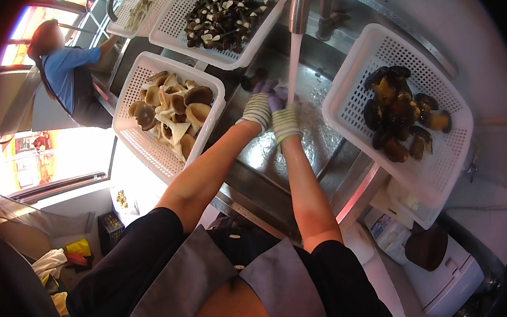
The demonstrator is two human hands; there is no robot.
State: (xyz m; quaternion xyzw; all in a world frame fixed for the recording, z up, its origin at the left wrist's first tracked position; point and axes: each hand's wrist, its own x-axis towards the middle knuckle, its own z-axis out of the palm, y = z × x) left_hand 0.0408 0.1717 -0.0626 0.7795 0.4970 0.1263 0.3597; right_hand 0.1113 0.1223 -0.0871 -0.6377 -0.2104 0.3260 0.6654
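Both my hands wear gloves with purple fingers and pale striped cuffs, close together over a metal sink (260, 144). My left hand (260, 106) has its fingers curled beside a dark, blurred lump (254, 79), perhaps a mushroom; its kind does not show clearly. My right hand (284, 114) is next to it, at the foot of the water stream (293, 66) running from the faucet (300, 8). Motion blur and water hide the right fingers. On the left, a white basket (216, 85) holds pale brown mushrooms (174, 107). Dark, wet mushrooms (395, 110) lie in the right basket (341, 97).
Behind the left basket stands another white basket (163, 23) of small dark pieces (225, 22). A smaller basket (119, 21) with pale strips is farther left. A person (69, 72) in a blue shirt works at the far left. A white cabinet (453, 272) stands at lower right.
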